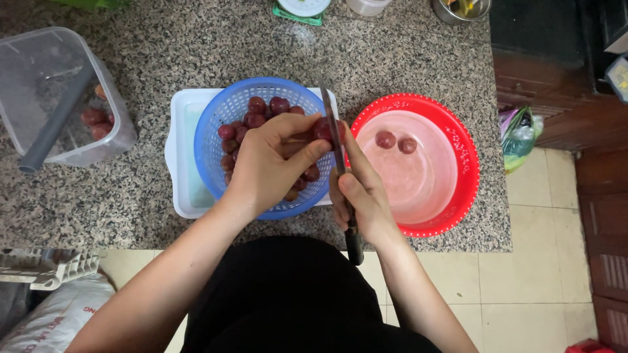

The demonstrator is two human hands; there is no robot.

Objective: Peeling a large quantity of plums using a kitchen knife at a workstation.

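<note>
Nearest: dark knife handle, clenched in right hand. Kitchen knife, thin steel blade, runs up from the fist to the fruit held by left hand.

Left hand: thumb and fingertips pinched on one red grape, held over the rim of the blue basket and touching the blade. Grape: small, round, smooth dark-red skin. Prob. light, soft, slick when wet; bruises if squeezed. Best held at the two ends, fingers off the cutting line.

Blue colander basket: round perforated plastic, holds approx. a dozen+ more grapes, partly hidden under the left hand. Sits on a white rectangular plastic tray.

Just right: red perforated plastic basket w/ pale pink inner bowl, two grapes or grape pieces inside; can't tell which.

Far left: clear lidless plastic box, few reddish fruit pieces and a grey tube-like item in it.

All on a speckled granite counter. Containers at far edge cropped, unidentifiable.
</note>
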